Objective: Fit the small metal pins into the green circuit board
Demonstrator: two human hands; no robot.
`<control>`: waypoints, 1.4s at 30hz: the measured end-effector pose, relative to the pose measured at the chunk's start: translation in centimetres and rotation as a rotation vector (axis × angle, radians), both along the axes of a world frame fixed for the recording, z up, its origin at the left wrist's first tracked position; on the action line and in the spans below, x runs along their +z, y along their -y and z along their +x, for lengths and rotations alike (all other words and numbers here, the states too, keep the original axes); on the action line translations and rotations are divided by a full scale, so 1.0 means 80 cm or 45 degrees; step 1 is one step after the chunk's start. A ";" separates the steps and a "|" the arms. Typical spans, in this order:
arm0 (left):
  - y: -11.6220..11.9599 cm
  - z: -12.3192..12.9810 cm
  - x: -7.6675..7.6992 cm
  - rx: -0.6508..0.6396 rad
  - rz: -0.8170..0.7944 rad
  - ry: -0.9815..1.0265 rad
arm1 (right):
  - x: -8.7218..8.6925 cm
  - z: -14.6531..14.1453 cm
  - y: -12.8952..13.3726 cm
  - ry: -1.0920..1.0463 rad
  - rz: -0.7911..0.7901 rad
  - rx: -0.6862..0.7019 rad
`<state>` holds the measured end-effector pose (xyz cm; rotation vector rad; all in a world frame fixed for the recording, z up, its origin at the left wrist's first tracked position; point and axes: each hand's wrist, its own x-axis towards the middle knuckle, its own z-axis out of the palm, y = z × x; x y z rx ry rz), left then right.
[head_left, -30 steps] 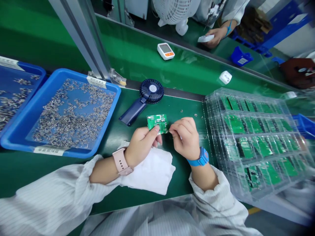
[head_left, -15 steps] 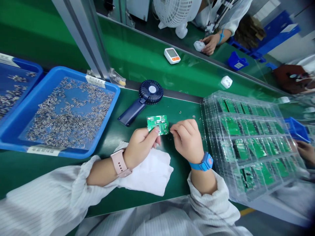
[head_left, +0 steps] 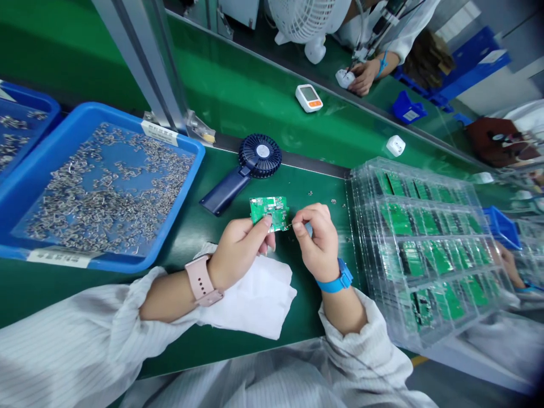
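Note:
A green circuit board (head_left: 279,216) is pinched between the thumb and fingers of my left hand (head_left: 240,246), above a folded white cloth (head_left: 259,300). My right hand (head_left: 317,238) is closed in a pinch at the board's right edge. Between its fingertips a small metal piece shows, too tiny to make out fully. A few similar small metal pieces (head_left: 334,201) lie on the green table beyond my right hand. At the left stands a blue tray (head_left: 170,226) holding many small bent metal parts (head_left: 106,209).
A dark blue handheld fan (head_left: 259,156) lies behind the board. Clear plastic trays (head_left: 365,226) with green boards are stacked at the right. A second blue tray (head_left: 46,102) sits far left. Across the divider, a co-worker's hand (head_left: 363,78) holds a white part near a white fan (head_left: 304,20).
My right hand has shifted slightly left, its fingertips now at the board's right edge. The circuit board remains in my left hand. The whole view has moved a little.

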<state>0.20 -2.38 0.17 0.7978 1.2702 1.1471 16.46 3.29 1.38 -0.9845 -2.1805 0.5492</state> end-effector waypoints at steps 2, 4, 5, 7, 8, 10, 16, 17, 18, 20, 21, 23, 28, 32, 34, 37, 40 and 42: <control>0.000 0.000 0.000 -0.002 -0.005 0.011 | -0.001 -0.002 0.001 0.028 0.040 0.034; 0.000 -0.001 -0.001 -0.003 -0.008 0.014 | -0.001 -0.004 0.001 0.063 0.086 0.064; 0.001 -0.001 -0.001 -0.007 -0.007 0.011 | -0.001 -0.004 0.001 0.081 0.112 0.075; 0.001 -0.001 -0.002 -0.012 -0.003 0.003 | 0.000 -0.005 0.001 0.119 0.176 0.092; 0.002 -0.001 -0.002 -0.015 0.001 0.001 | 0.000 -0.005 0.001 0.139 0.210 0.099; 0.001 -0.001 -0.001 -0.019 0.010 -0.005 | 0.001 -0.005 0.001 0.179 0.275 0.116; -0.002 -0.001 0.001 -0.022 0.019 -0.020 | -0.003 -0.007 0.002 0.210 0.316 0.148; -0.002 -0.001 0.001 -0.019 0.019 -0.016 | -0.004 -0.008 0.002 0.200 0.314 0.140; -0.002 -0.001 0.001 -0.014 0.018 -0.009 | -0.005 -0.008 0.002 0.190 0.313 0.133; -0.001 0.000 0.000 -0.005 0.010 0.007 | -0.007 -0.009 0.003 0.173 0.300 0.121; -0.001 0.000 -0.001 -0.003 0.003 0.017 | -0.007 -0.009 0.004 0.159 0.290 0.110; -0.001 0.000 -0.001 -0.003 -0.013 0.029 | -0.009 -0.009 0.004 0.126 0.270 0.086; 0.000 -0.001 -0.001 -0.002 -0.006 0.002 | -0.012 -0.010 0.005 0.126 0.320 0.094; 0.001 -0.002 -0.002 0.002 -0.019 0.015 | -0.014 -0.013 0.007 0.148 0.333 0.078; 0.000 -0.002 -0.003 0.004 -0.019 0.024 | -0.012 -0.010 0.005 0.129 0.300 0.104; -0.001 -0.002 -0.003 0.004 -0.015 0.063 | -0.006 0.008 -0.007 0.015 0.164 0.086; -0.002 -0.004 -0.004 0.024 -0.041 0.122 | 0.000 0.040 -0.028 -0.102 0.068 -0.173; -0.001 -0.005 -0.004 0.045 -0.054 0.159 | 0.002 0.060 -0.042 -0.019 0.115 -0.388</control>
